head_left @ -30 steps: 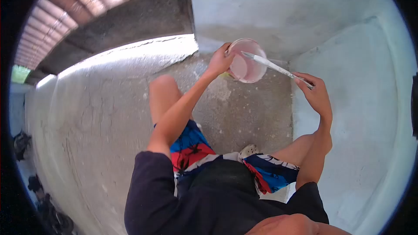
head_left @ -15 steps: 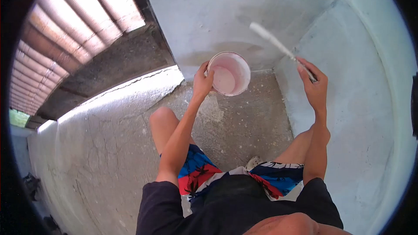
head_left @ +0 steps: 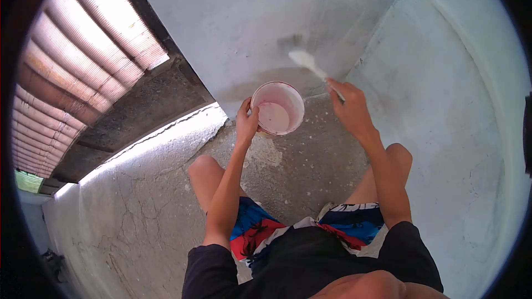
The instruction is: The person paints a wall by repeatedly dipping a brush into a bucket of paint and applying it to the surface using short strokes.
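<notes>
My left hand (head_left: 247, 123) grips the side of a paint bucket (head_left: 297, 112) at its rim, thumb on the near edge. Inside the bucket lies pale pinkish-white paint (head_left: 274, 115), and the mouth tilts toward me. My right hand (head_left: 353, 109) is closed around the handle of a paintbrush (head_left: 308, 62), whose white-coated head points up and to the left. The brush head is slightly blurred and overlaps the pale wall (head_left: 238, 27), just above and right of the bucket. A small dark patch (head_left: 290, 40) shows on the wall near the brush tip.
A second pale wall (head_left: 443, 133) rises close on my right and meets the first in a corner. Corrugated sheeting (head_left: 94, 39) over a dark beam (head_left: 138, 99) stands at the left. The cracked concrete floor (head_left: 144, 210) has paint spots. My knees are bent on both sides.
The brush has come left and down, nearer the bucket, with my right hand. The bucket sits slightly lower and further left in view, still in my left hand. The view has turned somewhat.
</notes>
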The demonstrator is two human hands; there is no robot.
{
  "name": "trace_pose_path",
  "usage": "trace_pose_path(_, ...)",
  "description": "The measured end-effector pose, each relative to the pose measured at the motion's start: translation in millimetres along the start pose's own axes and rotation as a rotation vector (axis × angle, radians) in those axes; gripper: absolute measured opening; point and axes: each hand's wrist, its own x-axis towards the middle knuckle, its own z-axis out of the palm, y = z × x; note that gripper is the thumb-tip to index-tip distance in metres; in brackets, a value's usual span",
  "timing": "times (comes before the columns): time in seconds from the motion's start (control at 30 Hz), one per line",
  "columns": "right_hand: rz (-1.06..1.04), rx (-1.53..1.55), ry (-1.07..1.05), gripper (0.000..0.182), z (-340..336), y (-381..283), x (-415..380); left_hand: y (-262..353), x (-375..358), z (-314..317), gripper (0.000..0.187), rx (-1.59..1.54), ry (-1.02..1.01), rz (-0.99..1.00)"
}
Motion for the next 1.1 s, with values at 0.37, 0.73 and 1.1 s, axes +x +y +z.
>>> trace_pose_path(0.37,0.060,0.091,0.217,0.024,-53,-23,32,-7,6,14,0.042,0.027,-0.013,0.131)
trace_pose_path(0.73,-0.143,-0.154,0.429,0.030,-67,-46,35,-22,14,7,0.042,0.067,0.000,0.139)
trace_pose_path(1.1,0.093,-0.029,-0.031,0.024,6,20,-9,-18,7,1,0.041,0.091,-0.023,0.166)
